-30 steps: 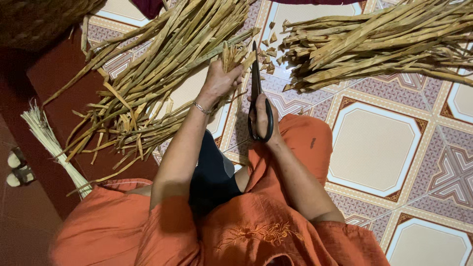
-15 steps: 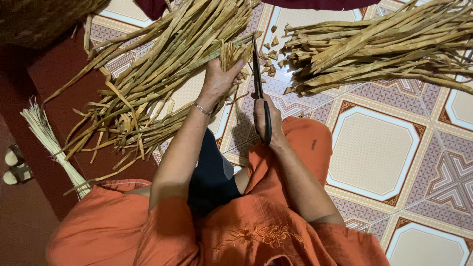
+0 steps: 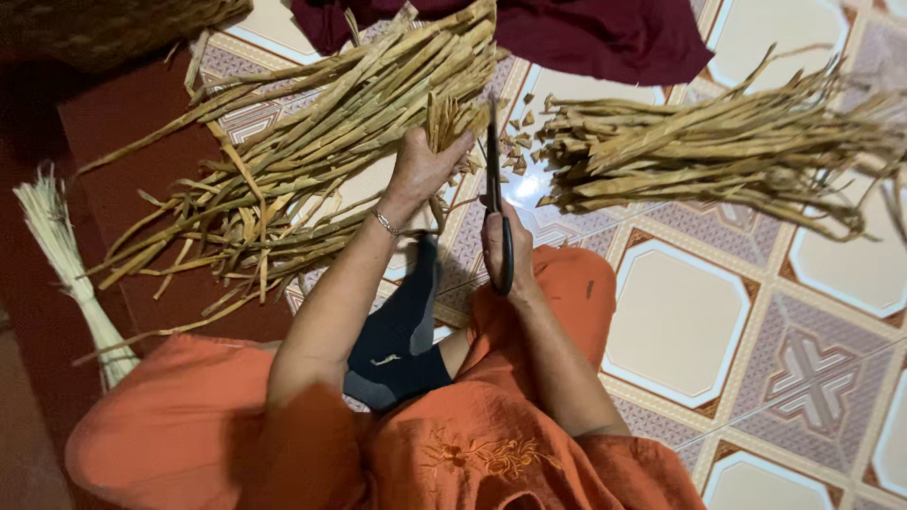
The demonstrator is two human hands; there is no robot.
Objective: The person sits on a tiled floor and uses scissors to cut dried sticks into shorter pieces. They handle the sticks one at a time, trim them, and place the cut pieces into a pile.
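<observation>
The left hand (image 3: pixel 422 168) is gripping a small bunch of dried strips (image 3: pixel 444 121), fingers closed around the stems so the cut ends are sticking up above the fist. That bunch is sitting right at the near edge of the big loose pile of dried plant strips (image 3: pixel 312 132), which is fanning out across the patterned tile floor (image 3: pixel 680 321) on the person's left. A thin bracelet (image 3: pixel 384 223) is showing at the left wrist.

The right hand (image 3: pixel 501 247) is holding a pair of dark scissors (image 3: pixel 495 203), fingers wrapped through and over the handles, and the blades are pointing away from the body, running up just beside the held bunch. The blades are looking closed or nearly so, though from this angle it is hard to be sure.

Small cut-off bits (image 3: pixel 515 146) are lying scattered on the tile just past the scissor tips. To the right, a second heap of trimmed strips (image 3: pixel 718 146) is lying well apart from the first pile. A dark red cloth (image 3: pixel 586 33) is lying at the top, a woven basket (image 3: pixel 113 28) is sitting at the upper left, and a pale straw broom (image 3: pixel 66 255) is lying along the left edge. The person is sitting in orange clothing (image 3: pixel 472 453), with a dark sock (image 3: pixel 402 331) between the arms.
</observation>
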